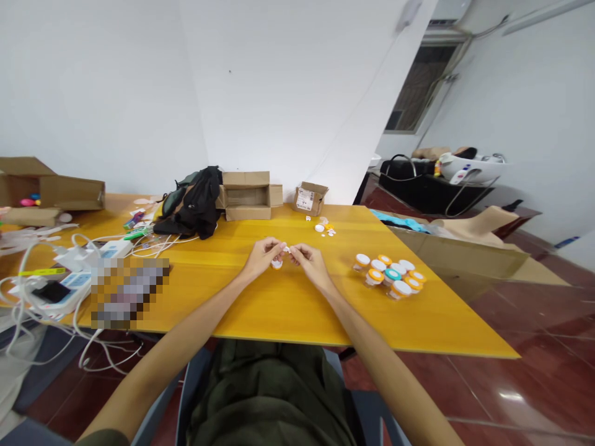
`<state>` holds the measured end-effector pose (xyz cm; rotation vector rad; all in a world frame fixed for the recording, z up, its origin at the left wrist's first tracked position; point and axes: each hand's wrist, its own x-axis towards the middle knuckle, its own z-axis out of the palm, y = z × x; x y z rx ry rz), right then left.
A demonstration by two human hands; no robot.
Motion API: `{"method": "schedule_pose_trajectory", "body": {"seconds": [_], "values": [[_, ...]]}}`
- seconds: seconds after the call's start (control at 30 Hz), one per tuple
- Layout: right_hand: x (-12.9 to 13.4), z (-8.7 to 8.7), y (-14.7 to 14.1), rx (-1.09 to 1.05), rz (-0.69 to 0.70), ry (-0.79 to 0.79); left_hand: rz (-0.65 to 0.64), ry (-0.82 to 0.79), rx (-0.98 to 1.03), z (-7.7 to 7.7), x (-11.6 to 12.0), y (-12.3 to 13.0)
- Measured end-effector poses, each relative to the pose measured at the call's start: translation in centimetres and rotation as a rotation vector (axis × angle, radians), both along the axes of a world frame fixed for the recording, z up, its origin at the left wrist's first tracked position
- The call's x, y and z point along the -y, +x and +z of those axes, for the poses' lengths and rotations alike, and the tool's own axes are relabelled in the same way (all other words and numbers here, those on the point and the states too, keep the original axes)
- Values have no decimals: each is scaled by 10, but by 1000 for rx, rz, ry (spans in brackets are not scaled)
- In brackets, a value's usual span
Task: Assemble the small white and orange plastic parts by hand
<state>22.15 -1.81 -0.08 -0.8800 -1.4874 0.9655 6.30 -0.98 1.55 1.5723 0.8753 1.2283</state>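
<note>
Both my hands meet over the middle of the yellow wooden table (260,297). Between my fingertips is a small white piece (286,249), too small to name. My left hand (263,255) pinches it from one side, thumb and fingers closed. From the other side my right hand (308,259) closes its fingertips on the same piece. Just below my left fingers stands a small jar with a white and orange top (277,264), partly hidden by the hand. To the right, several small clear jars with white, orange and teal lids (393,274) are grouped together.
Loose white and orange parts (320,228) lie beyond my hands, near a small carton (310,198). An opened cardboard box (247,197) and a black backpack (195,201) stand at the back. Leftward are a power strip (79,279) with cables and a pixelated flat object (132,294).
</note>
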Motion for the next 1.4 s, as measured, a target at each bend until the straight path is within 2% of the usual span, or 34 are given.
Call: {"method": "schedule_pose_trajectory", "body": {"seconds": [0.6,0.7,0.83,1.0,1.1,1.2,1.3,1.4], "values": [[1,1,-1,-32,-2,-42,-15,37,-15,-1,0,1],[1,-1,-2,-1,14,-23,-2,49,-17,-1,-1,1],[0,-3,-3,-15,-33,31,28,74,-44,-1,-1,0],[-1,-5,-2,-26,-6,46,2,78,-64,-3,-2,-2],[-2,-6,-1,0,48,33,-10,86,-119,-3,-3,-3],[-3,-6,-1,12,78,29,14,166,-200,0,-3,-6],[-5,-7,1,2,20,26,66,266,-307,4,-3,-12],[-8,-8,4,-14,-36,11,57,247,-405,2,-4,-17]]}}
